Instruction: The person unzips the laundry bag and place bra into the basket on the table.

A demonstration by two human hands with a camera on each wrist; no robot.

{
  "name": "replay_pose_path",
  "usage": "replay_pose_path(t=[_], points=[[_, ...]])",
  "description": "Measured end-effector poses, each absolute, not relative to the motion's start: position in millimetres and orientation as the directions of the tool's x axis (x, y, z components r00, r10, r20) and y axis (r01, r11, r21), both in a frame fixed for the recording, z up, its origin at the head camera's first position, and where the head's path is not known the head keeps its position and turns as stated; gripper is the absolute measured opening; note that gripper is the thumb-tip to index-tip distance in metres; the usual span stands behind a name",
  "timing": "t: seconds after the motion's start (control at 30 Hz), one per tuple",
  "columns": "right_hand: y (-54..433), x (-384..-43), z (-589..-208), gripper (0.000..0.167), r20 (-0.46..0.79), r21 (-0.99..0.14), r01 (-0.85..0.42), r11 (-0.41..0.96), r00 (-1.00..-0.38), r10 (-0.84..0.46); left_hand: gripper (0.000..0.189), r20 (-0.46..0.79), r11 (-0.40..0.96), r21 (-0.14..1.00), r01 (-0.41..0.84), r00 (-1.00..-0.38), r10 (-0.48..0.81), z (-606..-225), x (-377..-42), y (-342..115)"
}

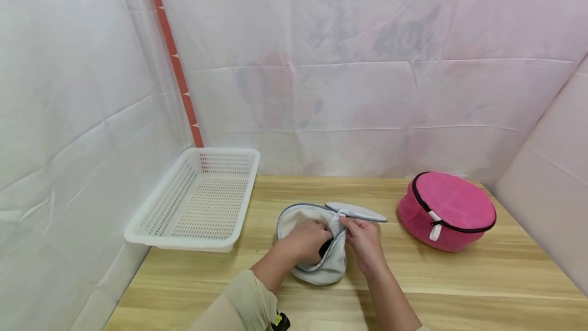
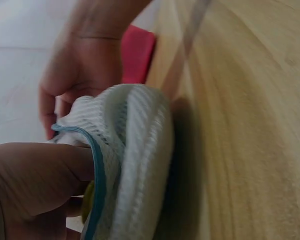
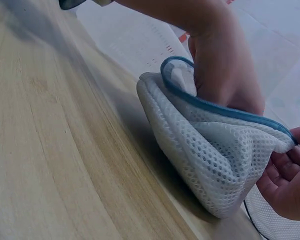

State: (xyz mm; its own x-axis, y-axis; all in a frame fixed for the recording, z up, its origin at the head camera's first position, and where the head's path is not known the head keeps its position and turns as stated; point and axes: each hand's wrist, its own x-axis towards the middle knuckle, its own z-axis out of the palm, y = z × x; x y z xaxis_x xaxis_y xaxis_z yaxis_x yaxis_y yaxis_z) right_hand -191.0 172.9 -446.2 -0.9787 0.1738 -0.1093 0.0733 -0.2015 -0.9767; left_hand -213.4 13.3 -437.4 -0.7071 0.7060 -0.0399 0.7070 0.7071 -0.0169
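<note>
A white mesh laundry bag with a blue-grey zipper edge stands on the wooden table, its round lid folded back. My left hand reaches into the mouth of the bag with bent fingers. Beside those fingers a dark item shows inside, its kind unclear. An olive-yellow patch appears behind the zipper edge in the left wrist view. The left fingertips are hidden, so any hold cannot be seen. With thumb and fingers my right hand pinches the bag's rim near the lid's hinge.
A white plastic basket with slotted walls sits at the left of the table. At the right stands a pink mesh laundry bag, zipped with black trim. White sheeting encloses the back and sides.
</note>
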Motion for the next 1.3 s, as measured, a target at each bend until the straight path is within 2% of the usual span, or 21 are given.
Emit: replay_pose_path(t=[0.17, 0.4, 0.5, 0.63, 0.9, 1.07, 1.3], points=[[171, -191, -447, 0.022, -0.111, -0.979, 0.075, -0.187, -0.975, 0.191, 0.027, -0.047, 0.738, -0.04, 0.674, -0.739, 0.672, -446, -215, 21], [172, -191, -445, 0.029, -0.116, -0.979, 0.078, -0.187, -0.972, 0.204, 0.021, 0.075, 0.732, -0.035, 0.68, -0.729, 0.68, -452, -223, 13], [172, -190, -444, 0.029, -0.123, -0.977, 0.082, -0.196, -0.971, 0.205, 0.025, 0.112, 0.76, 0.021, 0.649, -0.757, 0.644, -450, -227, 7], [173, -190, -443, 0.027, -0.13, -0.976, 0.088, -0.197, -0.969, 0.211, 0.041, 0.164, 0.789, 0.112, 0.604, -0.795, 0.585, -445, -231, -2], [172, -190, -444, 0.022, -0.127, -0.978, 0.085, -0.189, -0.966, 0.225, 0.058, 0.283, 0.8, 0.279, 0.531, -0.841, 0.46, -425, -231, -18], [171, -190, -445, 0.021, -0.123, -0.982, 0.085, -0.169, -0.966, 0.229, 0.055, 0.364, 0.776, 0.389, 0.497, -0.856, 0.365, -408, -232, -29], [170, -189, -444, 0.024, -0.114, -0.984, 0.08, -0.159, -0.969, 0.218, 0.056, 0.398, 0.764, 0.474, 0.438, -0.881, 0.257, -382, -229, -56]])
